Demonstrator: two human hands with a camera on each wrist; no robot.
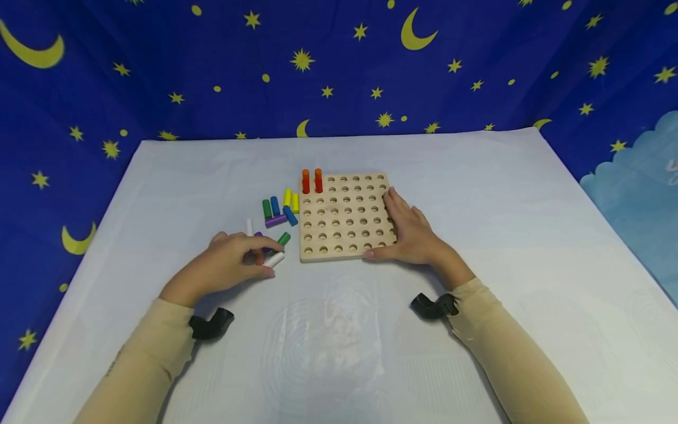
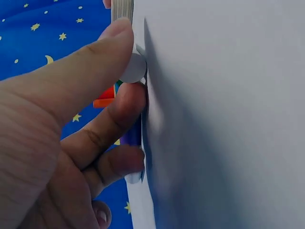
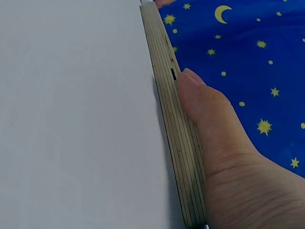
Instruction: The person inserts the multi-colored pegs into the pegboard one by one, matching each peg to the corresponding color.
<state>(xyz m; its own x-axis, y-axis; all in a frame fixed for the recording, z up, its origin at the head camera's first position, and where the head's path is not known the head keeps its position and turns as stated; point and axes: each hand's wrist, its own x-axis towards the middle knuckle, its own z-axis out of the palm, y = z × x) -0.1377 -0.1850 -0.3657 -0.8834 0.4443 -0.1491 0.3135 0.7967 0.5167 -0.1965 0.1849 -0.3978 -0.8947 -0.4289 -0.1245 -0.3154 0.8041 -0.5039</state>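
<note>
On the white table cover (image 1: 159, 194), the left hand (image 1: 230, 265) rests at about 8 o'clock from the wooden pegboard (image 1: 345, 217), its thumb and fingers curled around a white peg (image 1: 275, 259) that lies on the cloth; the left wrist view shows the thumb (image 2: 71, 76) and a finger pinching the peg's round end (image 2: 132, 68). Another white peg (image 1: 249, 226) and a green peg (image 1: 284, 238) lie just beside the fingertips, and a purple one is partly hidden under them. At about 10 o'clock from the board sits a loose cluster of pegs (image 1: 281, 209): green, blue, yellow and purple, some upright, some lying flat.

The pegboard lies flat at the table's middle, with two orange-red pegs (image 1: 312, 181) standing in the holes at its far left corner. The right hand (image 1: 410, 232) lies on the board's right edge, fingers straight along it and thumb pressed against the near edge (image 3: 178, 143), gripping nothing.
</note>
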